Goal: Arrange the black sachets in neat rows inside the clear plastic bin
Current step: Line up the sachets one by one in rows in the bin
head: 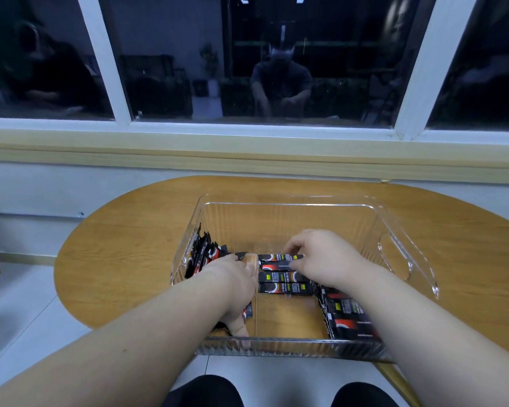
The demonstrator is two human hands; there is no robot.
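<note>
R hand [321, 259] pinches the far sachet [272, 257] of the flat centre row [285, 287] inside the clear plastic bin [406, 230], fingers curled over it. L hand [235, 286] lies by the standing sachets [200, 254] at the left wall; can't tell its grip. Risks: tugging that sachet prob. skews the row w/ it; a shift of the L wrist could topple the leaning stack; the right-side pile [350, 315] may slide inward.
</note>
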